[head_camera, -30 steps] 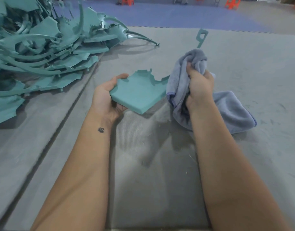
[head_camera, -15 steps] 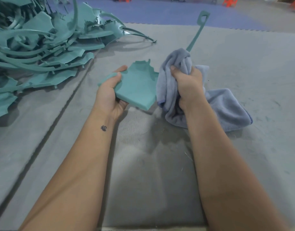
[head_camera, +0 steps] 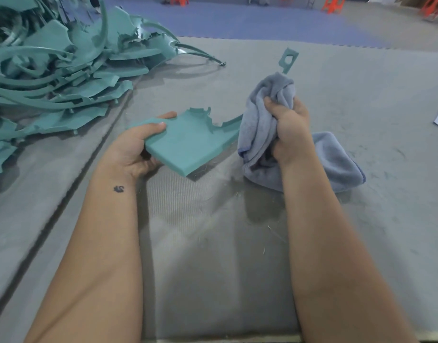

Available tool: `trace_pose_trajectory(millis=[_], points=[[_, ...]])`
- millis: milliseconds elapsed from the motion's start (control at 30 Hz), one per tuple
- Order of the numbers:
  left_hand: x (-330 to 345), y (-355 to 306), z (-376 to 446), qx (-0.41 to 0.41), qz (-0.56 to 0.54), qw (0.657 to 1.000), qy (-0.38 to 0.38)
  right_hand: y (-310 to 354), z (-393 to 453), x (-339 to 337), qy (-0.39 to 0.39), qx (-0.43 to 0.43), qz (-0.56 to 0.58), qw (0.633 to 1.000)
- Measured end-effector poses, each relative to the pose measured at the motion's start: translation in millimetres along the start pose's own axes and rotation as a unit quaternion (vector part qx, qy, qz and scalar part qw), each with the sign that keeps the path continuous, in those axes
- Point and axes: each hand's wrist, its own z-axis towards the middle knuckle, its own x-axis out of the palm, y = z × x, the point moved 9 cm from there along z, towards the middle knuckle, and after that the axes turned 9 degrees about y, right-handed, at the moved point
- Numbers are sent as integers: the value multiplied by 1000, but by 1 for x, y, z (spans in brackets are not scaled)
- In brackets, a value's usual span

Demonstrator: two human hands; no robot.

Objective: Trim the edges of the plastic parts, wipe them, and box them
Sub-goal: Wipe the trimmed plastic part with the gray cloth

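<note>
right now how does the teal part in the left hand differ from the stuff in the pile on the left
The teal part is one blocky piece with flat faces, gripped off the mat by the left hand. The pile lies loose on the mat, a tangle of thin curved strips and ragged sheets. Both are the same teal plastic with jagged edges.

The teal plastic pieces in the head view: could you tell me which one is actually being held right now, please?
The flat teal panel with a jagged far edge, gripped by the left hand. The others lie untouched in the heap of teal offcuts at the left.
</note>
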Motion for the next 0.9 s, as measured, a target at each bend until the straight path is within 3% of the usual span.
trace_pose_trajectory(millis=[333,533,700,900], points=[[5,3,-7,-55,64,995,44,17,-7,-22,-76,-17,37,996],[15,-9,-4,37,57,997,40,9,-7,-22,-126,-16,41,991],[38,-8,5,105,-26,994,34,-6,-6,6,-88,9,-72,993],[42,-9,9,165,-50,985,16,-14,-5,27,-18,24,-145,989]])
